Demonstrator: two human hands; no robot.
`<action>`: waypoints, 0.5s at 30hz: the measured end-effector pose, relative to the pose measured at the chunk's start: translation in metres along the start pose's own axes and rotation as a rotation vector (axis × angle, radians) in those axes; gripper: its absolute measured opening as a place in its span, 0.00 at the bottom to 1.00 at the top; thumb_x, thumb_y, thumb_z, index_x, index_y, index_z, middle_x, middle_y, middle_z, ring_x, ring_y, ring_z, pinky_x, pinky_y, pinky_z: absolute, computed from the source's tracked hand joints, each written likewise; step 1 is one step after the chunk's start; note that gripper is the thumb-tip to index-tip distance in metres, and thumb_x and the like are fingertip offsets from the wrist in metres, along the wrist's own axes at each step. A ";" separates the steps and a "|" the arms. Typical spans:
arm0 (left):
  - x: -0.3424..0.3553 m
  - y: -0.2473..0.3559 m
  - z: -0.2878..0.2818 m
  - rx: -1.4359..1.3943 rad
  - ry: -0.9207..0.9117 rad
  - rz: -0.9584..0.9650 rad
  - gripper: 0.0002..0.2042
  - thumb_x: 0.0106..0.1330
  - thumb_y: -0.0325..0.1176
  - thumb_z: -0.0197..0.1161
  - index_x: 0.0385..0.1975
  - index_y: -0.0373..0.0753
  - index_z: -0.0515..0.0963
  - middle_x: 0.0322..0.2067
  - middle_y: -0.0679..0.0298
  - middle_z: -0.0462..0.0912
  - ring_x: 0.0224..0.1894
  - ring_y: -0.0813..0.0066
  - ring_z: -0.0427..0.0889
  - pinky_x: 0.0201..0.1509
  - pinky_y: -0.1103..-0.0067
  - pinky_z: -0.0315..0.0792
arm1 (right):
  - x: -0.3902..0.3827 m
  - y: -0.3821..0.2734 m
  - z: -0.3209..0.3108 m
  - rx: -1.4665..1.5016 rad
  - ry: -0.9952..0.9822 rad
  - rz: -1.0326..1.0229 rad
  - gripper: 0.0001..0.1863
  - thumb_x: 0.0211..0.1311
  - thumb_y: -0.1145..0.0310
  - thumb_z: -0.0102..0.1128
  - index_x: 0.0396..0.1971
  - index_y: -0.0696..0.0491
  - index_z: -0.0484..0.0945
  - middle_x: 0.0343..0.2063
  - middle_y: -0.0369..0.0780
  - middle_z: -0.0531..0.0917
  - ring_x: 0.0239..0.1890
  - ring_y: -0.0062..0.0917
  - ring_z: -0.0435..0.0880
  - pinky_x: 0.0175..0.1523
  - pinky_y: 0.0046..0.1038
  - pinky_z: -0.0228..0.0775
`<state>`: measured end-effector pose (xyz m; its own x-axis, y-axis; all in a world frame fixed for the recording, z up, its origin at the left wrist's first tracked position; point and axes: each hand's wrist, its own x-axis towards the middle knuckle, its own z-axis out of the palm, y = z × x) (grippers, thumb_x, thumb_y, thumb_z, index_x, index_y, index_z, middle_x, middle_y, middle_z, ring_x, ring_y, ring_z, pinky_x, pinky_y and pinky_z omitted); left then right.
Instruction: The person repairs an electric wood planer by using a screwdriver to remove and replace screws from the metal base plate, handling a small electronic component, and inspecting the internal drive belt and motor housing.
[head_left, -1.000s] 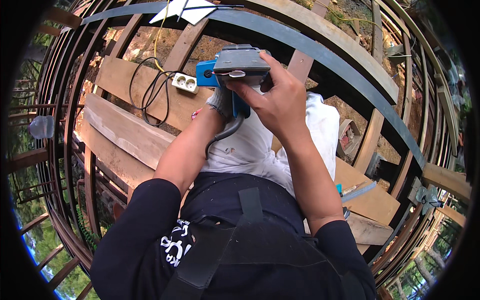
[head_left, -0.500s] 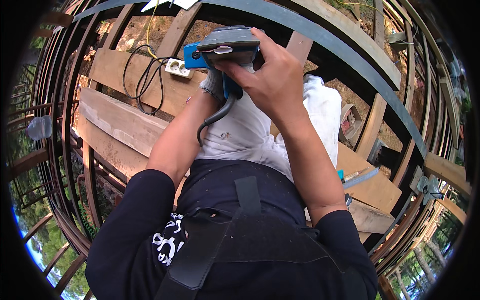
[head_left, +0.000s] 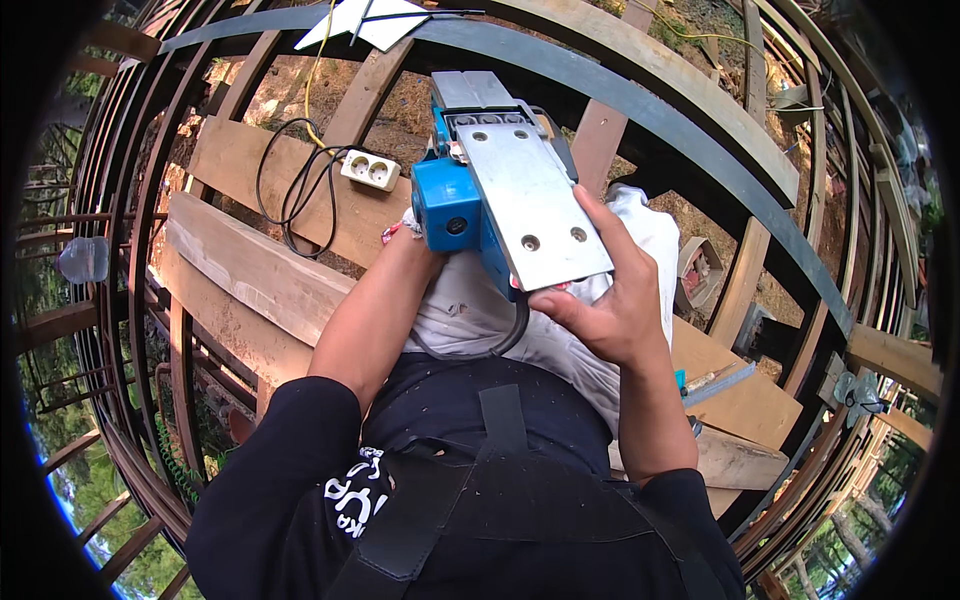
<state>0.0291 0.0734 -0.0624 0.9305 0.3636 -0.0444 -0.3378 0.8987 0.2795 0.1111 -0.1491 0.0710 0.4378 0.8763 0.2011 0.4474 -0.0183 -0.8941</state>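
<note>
A blue electric planer (head_left: 448,205) is turned over above my lap, its silver sole with screw holes facing up and a dark cord looping below. My right hand (head_left: 615,315) grips its near right end, thumb under the metal plate and fingers along the side. My left hand (head_left: 408,226), in a light glove, is behind the blue body at the left; its fingers are hidden. White trousers (head_left: 640,240) lie beneath the tool.
Loose boards (head_left: 250,280) span joists around me over dirt. A white socket strip (head_left: 370,170) with coiled black cable (head_left: 284,215) sits left. A curved grey beam (head_left: 650,95) crosses ahead; white pieces (head_left: 390,28) lie beyond. A straight tool (head_left: 718,385) rests at right.
The planer has been rolled over from end-on to show its long metal sole. My right hand has moved down and rightward to its near end; my left hand is now more hidden.
</note>
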 end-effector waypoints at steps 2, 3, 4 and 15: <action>-0.002 0.003 0.002 -0.005 0.019 -0.019 0.32 0.70 0.63 0.58 0.66 0.48 0.71 0.60 0.61 0.79 0.59 0.63 0.79 0.64 0.65 0.75 | -0.025 0.000 -0.017 0.041 -0.060 0.046 0.61 0.39 0.38 0.82 0.66 0.66 0.66 0.53 0.56 0.82 0.56 0.42 0.84 0.61 0.35 0.73; -0.004 0.005 0.004 -0.008 0.035 -0.034 0.32 0.70 0.63 0.58 0.67 0.48 0.70 0.60 0.61 0.79 0.59 0.62 0.79 0.65 0.64 0.75 | -0.036 0.000 -0.024 0.081 -0.117 0.096 0.64 0.37 0.36 0.83 0.68 0.66 0.64 0.57 0.56 0.80 0.61 0.42 0.81 0.65 0.36 0.70; -0.004 0.005 0.008 -0.008 0.048 -0.053 0.32 0.70 0.63 0.57 0.67 0.48 0.70 0.60 0.61 0.79 0.59 0.62 0.79 0.65 0.64 0.75 | -0.046 0.000 -0.031 0.071 -0.108 0.093 0.64 0.37 0.36 0.83 0.68 0.66 0.64 0.57 0.56 0.80 0.61 0.42 0.81 0.65 0.36 0.70; -0.035 -0.001 0.060 0.763 0.142 -0.024 0.22 0.79 0.47 0.52 0.60 0.37 0.77 0.49 0.61 0.85 0.47 0.67 0.85 0.53 0.71 0.80 | -0.082 0.033 -0.016 -0.202 -0.123 0.433 0.56 0.35 0.51 0.86 0.63 0.60 0.63 0.50 0.57 0.80 0.54 0.52 0.81 0.60 0.41 0.73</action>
<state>0.0057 0.0451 -0.0039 0.8919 0.4202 -0.1672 -0.0786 0.5081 0.8577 0.1018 -0.2291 0.0316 0.5269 0.8178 -0.2316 0.3923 -0.4758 -0.7872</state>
